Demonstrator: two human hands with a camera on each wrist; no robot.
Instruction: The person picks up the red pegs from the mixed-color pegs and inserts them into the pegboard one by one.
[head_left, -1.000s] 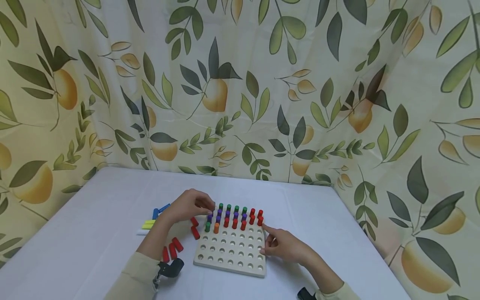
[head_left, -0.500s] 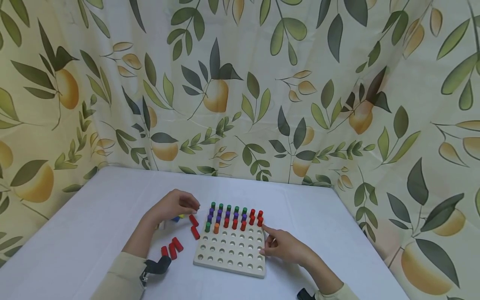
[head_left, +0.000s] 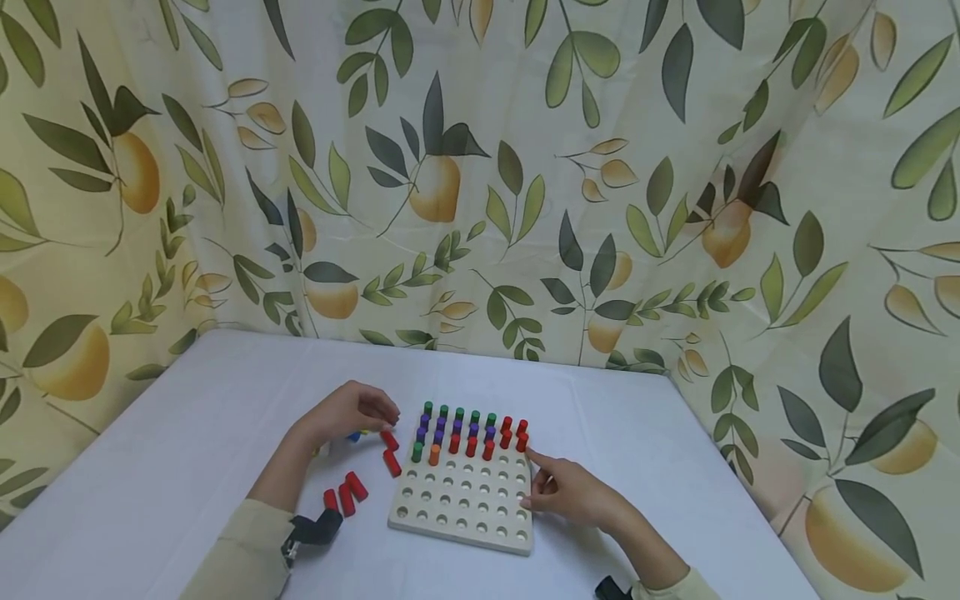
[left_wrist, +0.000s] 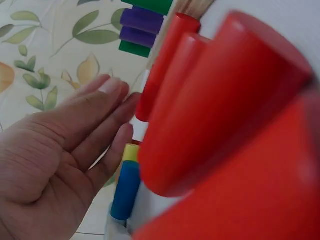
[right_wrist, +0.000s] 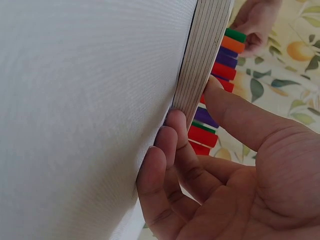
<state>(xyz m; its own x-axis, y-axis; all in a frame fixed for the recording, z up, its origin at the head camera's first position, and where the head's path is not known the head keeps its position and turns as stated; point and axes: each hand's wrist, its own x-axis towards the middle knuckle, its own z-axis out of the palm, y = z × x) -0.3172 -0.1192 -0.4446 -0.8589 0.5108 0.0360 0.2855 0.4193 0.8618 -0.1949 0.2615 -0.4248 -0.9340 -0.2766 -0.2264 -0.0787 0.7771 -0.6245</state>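
A pale wooden pegboard [head_left: 453, 535] lies on the white table, its far rows filled with green pegs [head_left: 460, 414], purple pegs [head_left: 457, 427], red pegs [head_left: 471, 447] and one orange peg [head_left: 434, 455]. Past its left side hovers my left hand [head_left: 348, 415], fingers loosely bent; the left wrist view shows nothing between them. Beneath that hand lie loose red pegs [head_left: 392, 463] and partly covered blue pegs [left_wrist: 125, 190] and yellow pegs [left_wrist: 131, 153]. My right hand [head_left: 570, 492] holds the board's right edge, thumb [right_wrist: 235, 107] on top and curled fingers [right_wrist: 152, 167] against the side near the table.
Three more red pegs [head_left: 347, 500] lie left of the board, by the black wrist strap [head_left: 321, 530]. A curtain with a leaf and fruit print [head_left: 480, 208] hangs behind the white table [head_left: 637, 433].
My left hand has moved left from the board's far left corner, uncovering a green and a purple peg there. It now covers most of the blue and yellow pegs. The right hand stays put.
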